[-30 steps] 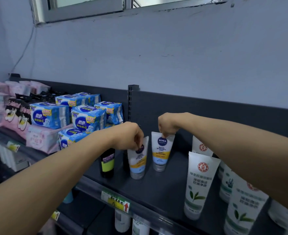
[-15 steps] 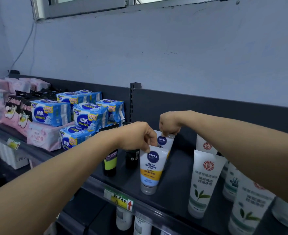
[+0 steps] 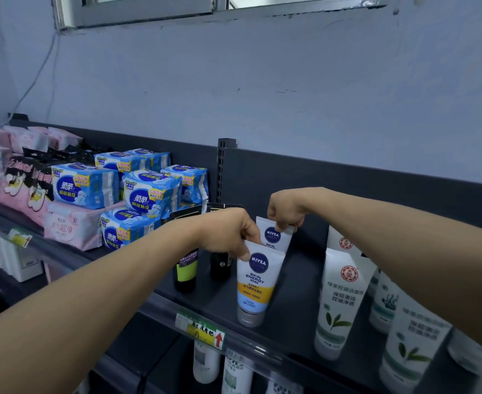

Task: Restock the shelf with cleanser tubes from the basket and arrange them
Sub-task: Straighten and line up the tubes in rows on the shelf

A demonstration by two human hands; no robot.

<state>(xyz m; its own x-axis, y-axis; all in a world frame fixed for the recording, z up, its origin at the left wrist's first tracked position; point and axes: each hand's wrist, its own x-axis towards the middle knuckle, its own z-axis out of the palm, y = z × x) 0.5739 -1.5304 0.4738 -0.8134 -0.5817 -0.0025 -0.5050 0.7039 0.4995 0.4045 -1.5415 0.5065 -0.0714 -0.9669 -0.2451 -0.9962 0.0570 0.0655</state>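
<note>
Two white, blue and yellow cleanser tubes stand cap-down on the dark shelf (image 3: 293,317). The front tube (image 3: 255,282) is near the shelf's front edge, and my left hand (image 3: 228,233) pinches its top crimp. Directly behind it stands the rear tube (image 3: 273,234), mostly hidden by the front one; my right hand (image 3: 286,209) pinches its top edge. The basket is out of view.
A black and green tube (image 3: 187,270) and a black tube (image 3: 219,263) stand left of the pair. White green-leaf tubes (image 3: 342,302) stand to the right. Blue and pink packs (image 3: 148,191) fill the shelf's left part. A yellow price label (image 3: 201,331) sits on the front rail.
My left hand has brought its tube from beside the other one forward and to the right, in front of it. My right hand has kept its tube at the back.
</note>
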